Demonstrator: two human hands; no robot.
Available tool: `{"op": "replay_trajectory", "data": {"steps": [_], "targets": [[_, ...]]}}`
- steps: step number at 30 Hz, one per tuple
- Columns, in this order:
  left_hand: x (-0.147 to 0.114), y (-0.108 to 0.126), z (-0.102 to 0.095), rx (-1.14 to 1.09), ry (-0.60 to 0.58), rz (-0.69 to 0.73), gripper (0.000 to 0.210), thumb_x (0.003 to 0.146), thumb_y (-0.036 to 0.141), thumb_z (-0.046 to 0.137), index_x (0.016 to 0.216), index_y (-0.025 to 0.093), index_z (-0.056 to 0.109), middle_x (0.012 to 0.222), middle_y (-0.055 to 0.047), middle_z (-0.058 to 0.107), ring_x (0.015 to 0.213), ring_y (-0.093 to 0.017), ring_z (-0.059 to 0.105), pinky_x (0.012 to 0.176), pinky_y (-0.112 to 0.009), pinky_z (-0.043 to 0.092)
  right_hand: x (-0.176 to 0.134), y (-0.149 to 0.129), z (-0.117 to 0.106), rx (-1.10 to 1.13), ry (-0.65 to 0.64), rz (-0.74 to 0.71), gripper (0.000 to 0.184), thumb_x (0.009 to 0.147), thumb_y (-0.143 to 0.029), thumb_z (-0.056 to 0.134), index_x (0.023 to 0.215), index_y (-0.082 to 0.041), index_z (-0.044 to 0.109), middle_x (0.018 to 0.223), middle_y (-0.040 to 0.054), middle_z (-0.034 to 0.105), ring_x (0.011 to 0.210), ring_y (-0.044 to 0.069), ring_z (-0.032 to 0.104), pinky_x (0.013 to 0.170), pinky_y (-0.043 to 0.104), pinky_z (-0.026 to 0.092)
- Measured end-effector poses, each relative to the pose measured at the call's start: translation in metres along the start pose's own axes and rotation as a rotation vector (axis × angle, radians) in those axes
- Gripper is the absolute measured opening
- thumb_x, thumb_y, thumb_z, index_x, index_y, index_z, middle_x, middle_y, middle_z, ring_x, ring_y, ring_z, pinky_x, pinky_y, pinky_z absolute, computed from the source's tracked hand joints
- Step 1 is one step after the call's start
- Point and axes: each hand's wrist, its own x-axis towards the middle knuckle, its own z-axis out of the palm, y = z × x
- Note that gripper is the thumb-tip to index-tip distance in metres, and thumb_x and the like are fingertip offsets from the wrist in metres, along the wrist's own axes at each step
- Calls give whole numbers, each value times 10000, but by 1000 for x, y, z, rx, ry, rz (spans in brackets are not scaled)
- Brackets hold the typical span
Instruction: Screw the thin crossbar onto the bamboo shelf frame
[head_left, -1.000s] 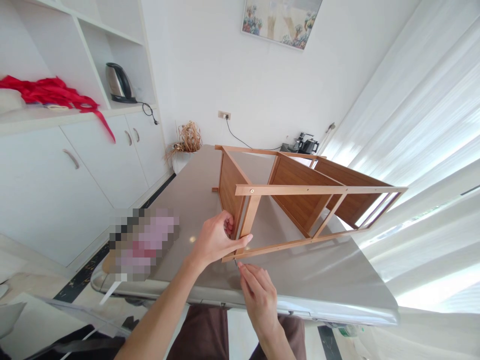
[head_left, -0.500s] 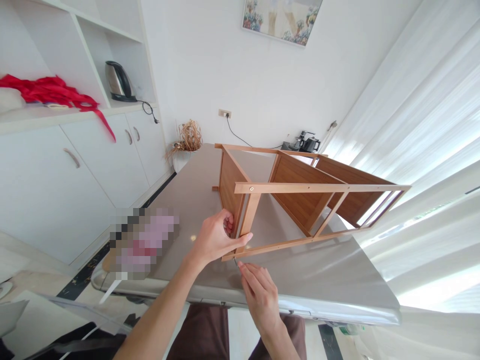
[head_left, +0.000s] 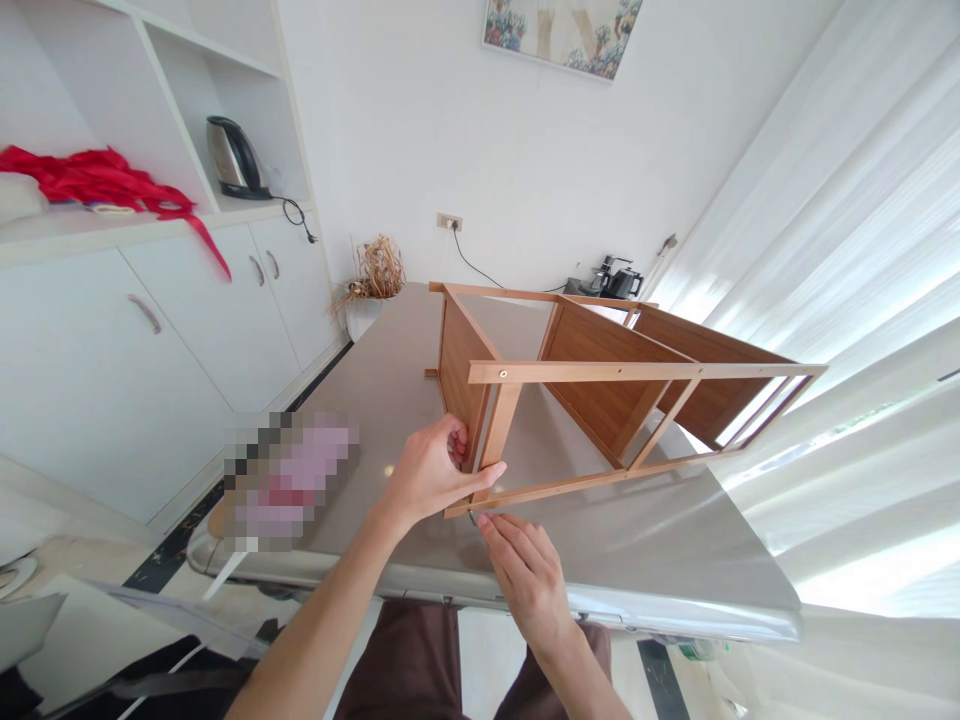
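A brown wooden shelf rack [head_left: 585,372] lies on its side on the grey table. My left hand [head_left: 439,470] is closed around the near corner of its end shelf, thumb laid over the crossbar and fingers curled against the panel. Just below that corner, my right hand [head_left: 521,560] pinches a thin dark metal tool that looks like a hex key [head_left: 473,518]. Its tip meets the lower rail near the rail's end; the rest is hidden by my fingers. A screw head [head_left: 503,373] shows in the upper rail.
The table [head_left: 660,560] has a rounded front edge. A pixelated pinkish item [head_left: 300,480] lies at its left. Behind stand a pot of dried plants [head_left: 379,270] and a black kettle set [head_left: 619,280]. White cabinets [head_left: 187,300] line the left; curtains [head_left: 847,300] hang right.
My right hand has shifted slightly upward, and the hex key has turned a little at the rail. My left hand keeps its hold on the rack's corner.
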Motion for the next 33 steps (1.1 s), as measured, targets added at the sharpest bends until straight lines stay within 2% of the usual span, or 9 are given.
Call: {"op": "replay_trajectory", "data": {"steps": [5,9,15,21,25,30,33], "targets": [[-1,0,0,2,1,-2,444,684,599,762,785,238,525,763,1,692,709,-197,673,661,-306,506,11,6,-17,-35,-116,-92,317,1037,-112,489,1324,-159,615,1158,92,735,1103,194,682,784,307,531],[-1,1,-1,1,-3,-6,440,688,594,764,780,239,521,759,2,691,712,-201,675,665,-311,510,13,12,-19,-1,-163,-75,329,1039,-113,484,1337,-180,608,1176,84,731,1137,194,670,808,313,534],[0,1,-1,11,5,-1,434,691,587,767,782,237,527,760,0,692,704,-196,668,678,-312,510,7,16,-12,49,-163,-55,369,1037,-100,481,1372,-212,584,1183,81,732,1134,202,672,821,328,542],[0,0,0,22,5,1,440,696,590,764,777,235,517,759,3,681,714,-192,656,701,-319,506,2,13,-5,70,-99,-32,396,1006,-53,496,1360,-198,597,1162,83,736,1114,198,682,817,319,553],[-1,0,1,27,2,-1,430,698,581,763,776,236,520,762,2,682,721,-195,660,696,-316,507,6,11,-8,37,-80,-32,399,1014,-54,470,1361,-207,597,1152,80,741,1084,193,690,801,318,551],[-1,0,1,31,6,0,430,704,593,757,779,238,524,774,-4,688,735,-200,667,702,-318,515,13,7,-16,-18,-124,-58,378,1039,-92,433,1359,-206,598,1139,88,746,1061,198,697,752,314,543],[-1,0,1,31,7,-2,438,707,604,753,776,239,521,774,-1,686,732,-197,666,700,-318,518,10,5,-14,2,-94,-15,384,1025,-84,456,1359,-211,596,1131,85,746,1042,201,701,762,324,557]]}}
